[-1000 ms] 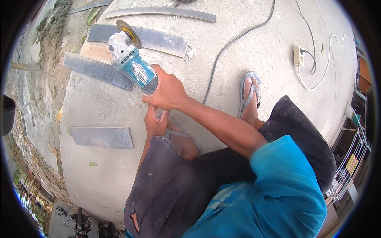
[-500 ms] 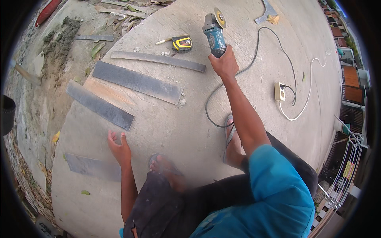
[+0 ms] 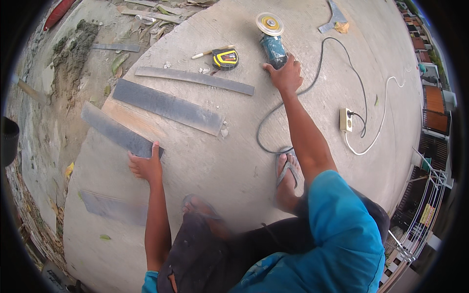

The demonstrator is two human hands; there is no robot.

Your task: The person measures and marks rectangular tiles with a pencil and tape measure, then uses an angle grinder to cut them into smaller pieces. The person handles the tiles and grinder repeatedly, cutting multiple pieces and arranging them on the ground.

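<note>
up goes the left hand point(image 3: 146, 167) since half a second ago, off the bare concrete and onto the near end of the grey tile point(image 3: 115, 129)! thumb over its face, other fingers bent at its lower edge; whether they clamp it, i cannot tell. across to the right hand point(image 3: 287, 78), and the grinder point(image 3: 274, 51) has rolled, its disc point(image 3: 269, 23) now facing up where it was tilted before. those right fingers spread about the rear end of the body, thumb on the left; gripping or loose, no telling from this angle. so the grinder sits just ahead of the right fingers, disc at its far end. left of them, the tape measure point(image 3: 225, 58), with a slim stick point(image 3: 211, 52) alongside. between the two hands lie the long tile point(image 3: 168, 105) and, farther ahead, the narrow strip point(image 3: 195, 79). back below the left fingers, a pale tile point(image 3: 115, 207), blurred. right of the right fingers, the dark cable point(image 3: 321, 58) loops about, and well beyond sits the socket block point(image 3: 344, 121), plug in.
</note>
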